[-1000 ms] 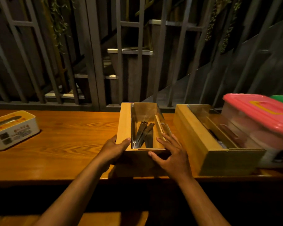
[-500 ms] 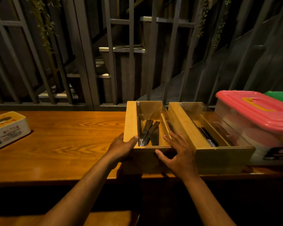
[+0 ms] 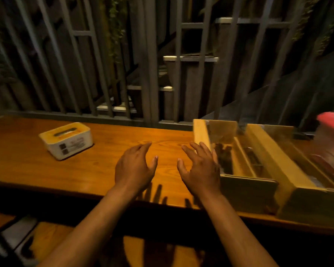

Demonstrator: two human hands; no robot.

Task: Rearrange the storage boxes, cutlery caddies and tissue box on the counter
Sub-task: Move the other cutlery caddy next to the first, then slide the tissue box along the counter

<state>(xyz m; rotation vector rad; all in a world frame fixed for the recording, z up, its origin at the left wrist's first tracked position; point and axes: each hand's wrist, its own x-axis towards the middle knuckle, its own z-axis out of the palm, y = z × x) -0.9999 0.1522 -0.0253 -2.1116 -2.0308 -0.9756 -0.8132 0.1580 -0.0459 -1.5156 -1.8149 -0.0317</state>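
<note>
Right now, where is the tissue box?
In the head view the tissue box sits on the left part of the wooden counter, apart from both hands and well left of the two cutlery caddies.

Nothing legible: only blurred red print and two dark square codes on the tissue box [image 3: 67, 140] front.
</note>
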